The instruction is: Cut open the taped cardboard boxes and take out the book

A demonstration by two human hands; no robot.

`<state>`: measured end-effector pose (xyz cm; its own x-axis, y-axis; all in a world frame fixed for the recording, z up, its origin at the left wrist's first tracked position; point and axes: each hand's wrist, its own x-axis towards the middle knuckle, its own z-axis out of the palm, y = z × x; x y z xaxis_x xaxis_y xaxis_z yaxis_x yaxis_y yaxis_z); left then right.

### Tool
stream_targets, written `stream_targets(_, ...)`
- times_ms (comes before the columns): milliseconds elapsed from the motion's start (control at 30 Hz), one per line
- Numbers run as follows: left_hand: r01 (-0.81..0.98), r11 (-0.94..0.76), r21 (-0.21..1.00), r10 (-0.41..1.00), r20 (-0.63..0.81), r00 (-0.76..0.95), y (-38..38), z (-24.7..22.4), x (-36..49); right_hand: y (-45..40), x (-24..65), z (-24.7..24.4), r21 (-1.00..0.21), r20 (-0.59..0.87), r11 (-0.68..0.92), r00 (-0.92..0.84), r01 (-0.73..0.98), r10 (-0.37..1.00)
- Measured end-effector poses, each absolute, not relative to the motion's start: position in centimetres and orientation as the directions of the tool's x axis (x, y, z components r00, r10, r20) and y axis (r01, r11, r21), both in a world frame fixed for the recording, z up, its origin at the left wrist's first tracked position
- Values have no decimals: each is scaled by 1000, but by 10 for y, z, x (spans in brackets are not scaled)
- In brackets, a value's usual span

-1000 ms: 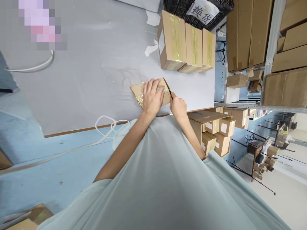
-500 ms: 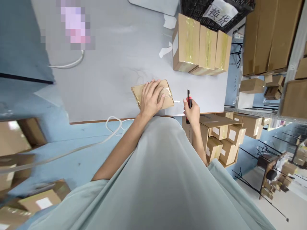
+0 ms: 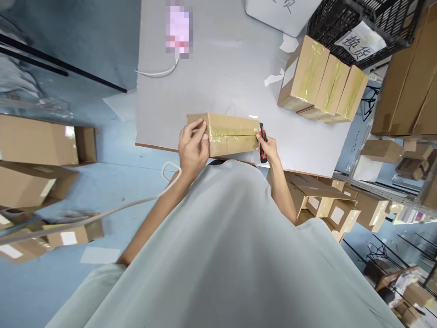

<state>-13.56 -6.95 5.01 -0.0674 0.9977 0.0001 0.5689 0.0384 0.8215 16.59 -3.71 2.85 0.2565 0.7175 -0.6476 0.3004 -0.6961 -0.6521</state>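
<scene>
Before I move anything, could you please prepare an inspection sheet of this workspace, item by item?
Surface: grey table, partly hidden by things on it.
Job's things: taped carton at the near edge; red-and-black cutter at its right end, blade position unclear.
Clutter: white paper scrap near three cartons in a row.
Hands: left hand on the taped carton's left end; right hand holding the cutter.
Cables: white cord near a blurred pinkish item; pale cable passing the left forearm, contact unclear.
Surroundings: black crate beyond the three cartons; boxes on the blue floor.
</scene>
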Motion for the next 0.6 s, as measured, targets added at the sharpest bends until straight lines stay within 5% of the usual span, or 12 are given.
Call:
stream_targets(200, 421, 25, 907, 999, -39, 27, -57, 16, -107, -63, 198, 66, -611, -517, -663, 416, 432, 748)
stream_targets(367, 278, 92, 956, 975, -144, 172, -43, -32, -74, -67, 225, 89, -446, -469, -720, 547, 531, 693)
stream_targets(600, 173, 115, 978, 942, -163, 293, -31, -38, -74, -61, 207, 124, -346, -341, -598, 496, 723, 798)
